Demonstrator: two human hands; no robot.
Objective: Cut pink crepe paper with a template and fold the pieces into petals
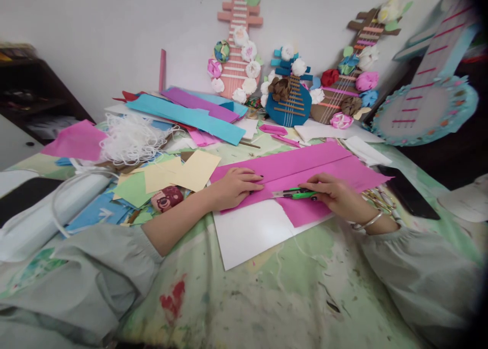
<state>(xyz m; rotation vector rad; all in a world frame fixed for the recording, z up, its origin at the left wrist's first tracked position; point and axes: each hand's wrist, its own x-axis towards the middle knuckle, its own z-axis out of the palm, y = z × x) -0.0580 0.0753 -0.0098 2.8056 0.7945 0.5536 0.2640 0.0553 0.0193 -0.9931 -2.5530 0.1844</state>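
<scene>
A long sheet of magenta paper (290, 167) with a crease along it lies over a white board (247, 232). My left hand (233, 187) rests flat on the paper's left part, fingers stretched to the right. Between the fingers of my right hand (337, 196) is a green utility knife (301, 193), its blade extended and pointing left across the paper. Near the blade, a cut section of the sheet hangs askew over the board. The exact contact of the blade tip with the paper is hard to make out.
Left of my hands lie paper scraps (163, 173), a maroon eraser-like block (166, 199) and tangled white string (131, 138). A black phone (409, 191) is at the right. Decorated paper instruments, including a pink one (239, 79) and a blue one (287, 107), stand along the wall.
</scene>
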